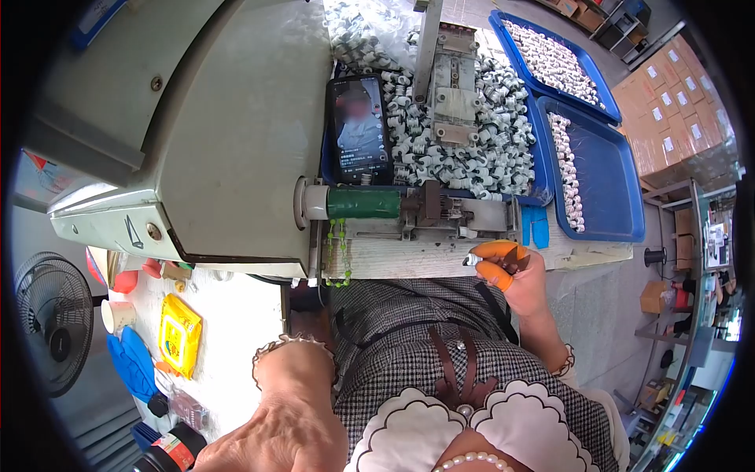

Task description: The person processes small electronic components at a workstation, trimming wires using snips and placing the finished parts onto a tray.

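My right hand (507,271), with orange covers on its fingertips, pinches a small white part (472,260) just in front of the bench machine (429,206). That machine has a green cylinder (363,203) on its left side. Low in the view, my left hand (271,440) reaches down and left near a black jar with a red label (174,450); its fingers are cut off by the frame's lower edge. Behind the machine lies a heap of white and dark parts (425,157) in a blue tray, with a phone (359,130) propped on its left.
Blue trays (633,224) with rows of white parts stand at the right. A large beige machine housing (244,141) fills the left. Near my left arm are a yellow packet (180,336), a blue glove (132,363) and a fan (55,322). Stacked cartons (668,110) are farther back.
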Motion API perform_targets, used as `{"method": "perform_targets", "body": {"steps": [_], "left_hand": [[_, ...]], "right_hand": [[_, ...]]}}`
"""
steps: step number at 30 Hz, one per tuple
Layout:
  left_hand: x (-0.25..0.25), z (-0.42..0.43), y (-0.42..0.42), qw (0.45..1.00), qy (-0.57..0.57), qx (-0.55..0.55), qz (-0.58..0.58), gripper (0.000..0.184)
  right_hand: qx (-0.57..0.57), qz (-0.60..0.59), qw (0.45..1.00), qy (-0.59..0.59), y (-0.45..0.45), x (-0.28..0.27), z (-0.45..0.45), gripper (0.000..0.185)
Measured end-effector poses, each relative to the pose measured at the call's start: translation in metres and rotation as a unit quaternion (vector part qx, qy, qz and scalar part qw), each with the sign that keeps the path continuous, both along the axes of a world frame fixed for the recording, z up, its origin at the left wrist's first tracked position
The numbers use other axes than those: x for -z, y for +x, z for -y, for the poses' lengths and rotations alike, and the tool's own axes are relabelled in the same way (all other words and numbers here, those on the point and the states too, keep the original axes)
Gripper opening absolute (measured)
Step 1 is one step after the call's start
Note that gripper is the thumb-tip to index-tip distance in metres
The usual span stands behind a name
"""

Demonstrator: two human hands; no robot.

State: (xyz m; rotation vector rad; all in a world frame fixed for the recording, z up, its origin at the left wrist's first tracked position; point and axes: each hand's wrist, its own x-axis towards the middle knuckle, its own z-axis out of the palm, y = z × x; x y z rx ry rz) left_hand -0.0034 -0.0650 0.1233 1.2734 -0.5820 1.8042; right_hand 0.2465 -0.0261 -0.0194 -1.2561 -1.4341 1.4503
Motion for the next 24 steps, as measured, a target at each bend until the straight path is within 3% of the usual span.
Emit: {"method": "perform_targets", "body": {"steps": [19,24], "left_hand": [[-0.007,0.024,-0.014,0.995,-0.024,0.093,0.028,0.047],[-0.01,0.021,-0.018,0.99,0.033,0.117,0.07,0.044]], "right_hand": [[-0.009,0.004,1.0,0.002,-0.002,-0.001,-0.001,0.021],[-0.007,0.0,1.0,-0.001,-0.002,-0.001,0.0,0.02]]}}
